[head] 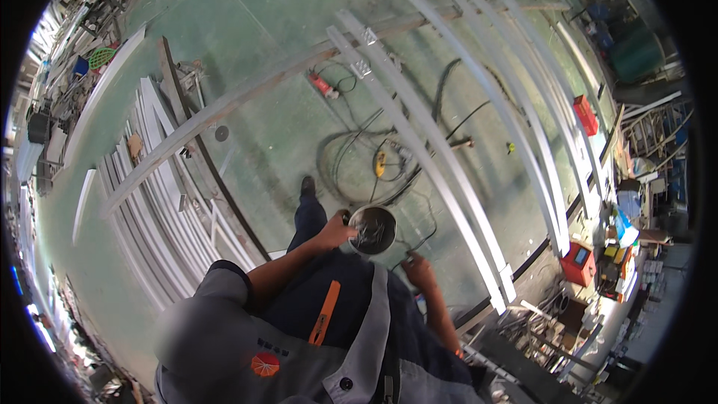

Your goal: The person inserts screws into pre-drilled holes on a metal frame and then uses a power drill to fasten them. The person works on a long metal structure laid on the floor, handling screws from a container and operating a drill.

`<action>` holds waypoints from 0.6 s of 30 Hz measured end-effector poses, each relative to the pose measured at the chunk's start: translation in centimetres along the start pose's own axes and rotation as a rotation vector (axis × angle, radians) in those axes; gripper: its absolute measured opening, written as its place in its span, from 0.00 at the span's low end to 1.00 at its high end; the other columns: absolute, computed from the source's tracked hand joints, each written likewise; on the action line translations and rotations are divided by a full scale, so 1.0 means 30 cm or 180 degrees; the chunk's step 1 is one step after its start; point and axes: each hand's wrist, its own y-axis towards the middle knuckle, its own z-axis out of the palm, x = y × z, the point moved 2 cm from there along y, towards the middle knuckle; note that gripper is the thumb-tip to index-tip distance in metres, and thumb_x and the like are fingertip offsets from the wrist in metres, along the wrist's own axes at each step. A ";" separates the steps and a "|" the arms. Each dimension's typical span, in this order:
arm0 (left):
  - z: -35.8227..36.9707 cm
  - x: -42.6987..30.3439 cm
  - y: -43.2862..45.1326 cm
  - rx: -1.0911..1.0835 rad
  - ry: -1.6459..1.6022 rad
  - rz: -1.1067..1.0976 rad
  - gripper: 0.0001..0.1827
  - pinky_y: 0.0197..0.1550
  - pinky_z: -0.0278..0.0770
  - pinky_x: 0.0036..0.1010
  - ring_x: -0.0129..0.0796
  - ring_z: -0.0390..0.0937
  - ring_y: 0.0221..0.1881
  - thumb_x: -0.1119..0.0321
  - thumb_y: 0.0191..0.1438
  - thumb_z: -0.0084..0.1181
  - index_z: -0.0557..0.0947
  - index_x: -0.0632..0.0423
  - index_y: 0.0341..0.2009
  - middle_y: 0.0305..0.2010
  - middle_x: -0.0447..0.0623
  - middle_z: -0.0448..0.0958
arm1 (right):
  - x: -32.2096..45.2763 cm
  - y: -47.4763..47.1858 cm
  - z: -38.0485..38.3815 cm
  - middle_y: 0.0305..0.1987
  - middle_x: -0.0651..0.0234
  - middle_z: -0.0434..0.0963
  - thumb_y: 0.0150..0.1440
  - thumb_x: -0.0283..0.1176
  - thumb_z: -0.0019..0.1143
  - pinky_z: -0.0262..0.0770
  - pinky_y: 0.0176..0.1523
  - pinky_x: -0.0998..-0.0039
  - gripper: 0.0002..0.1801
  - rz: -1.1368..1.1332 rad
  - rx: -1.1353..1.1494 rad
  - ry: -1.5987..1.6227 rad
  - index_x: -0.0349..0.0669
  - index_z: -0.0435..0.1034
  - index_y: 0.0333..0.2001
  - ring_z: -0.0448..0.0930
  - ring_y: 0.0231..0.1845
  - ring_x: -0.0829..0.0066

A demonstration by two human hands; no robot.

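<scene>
My left hand (335, 232) grips the rim of a round metal pot (388, 244) in front of my waist. Thin, grey, metal-looking pieces (370, 231) lie inside it; they are too small to name surely. To the right of the pot, my right hand (420, 272) hangs low with its fingers curled. Whether it holds anything is unclear. A thin black cable (433, 229) runs close by its fingertips. On the floor ahead lie coiled dark cables (331, 179) and a yellow tool or device (380, 164).
Long metal profiles (449, 171) extend on my right, resting across a beam (263, 79) at their far ends. More profiles (140, 219) are stacked on my left. A red power tool (323, 85) lies ahead. Red boxes (578, 264) and clutter line the right side.
</scene>
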 end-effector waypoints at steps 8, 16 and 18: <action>-0.653 0.011 0.148 -0.0653 -0.0070 0.0176 0.40 0.48 0.79 0.36 0.43 0.80 0.46 0.69 0.44 0.64 0.69 0.71 0.62 0.49 0.59 0.81 | -0.071 0.249 0.206 0.28 0.55 0.85 0.58 0.36 0.56 0.82 0.32 0.65 0.22 0.1444 0.0356 0.1410 0.35 0.78 0.52 0.86 0.26 0.68; -1.322 -0.035 0.175 -0.1498 -0.0246 -0.0675 0.29 0.29 0.75 0.31 0.37 0.80 0.34 0.74 0.43 0.56 0.77 0.61 0.54 0.42 0.52 0.80 | 0.416 0.264 0.350 0.42 0.48 0.85 0.55 0.40 0.57 0.82 0.50 0.58 0.25 0.0709 -0.0050 0.0592 0.37 0.79 0.53 0.87 0.44 0.49; -1.370 -0.064 0.240 -0.1571 -0.0227 -0.0919 0.31 0.33 0.77 0.34 0.39 0.81 0.39 0.75 0.44 0.56 0.75 0.57 0.58 0.45 0.52 0.80 | 0.469 0.271 0.339 0.45 0.48 0.85 0.54 0.42 0.58 0.81 0.55 0.57 0.26 0.0794 -0.0037 0.0808 0.37 0.79 0.53 0.85 0.48 0.45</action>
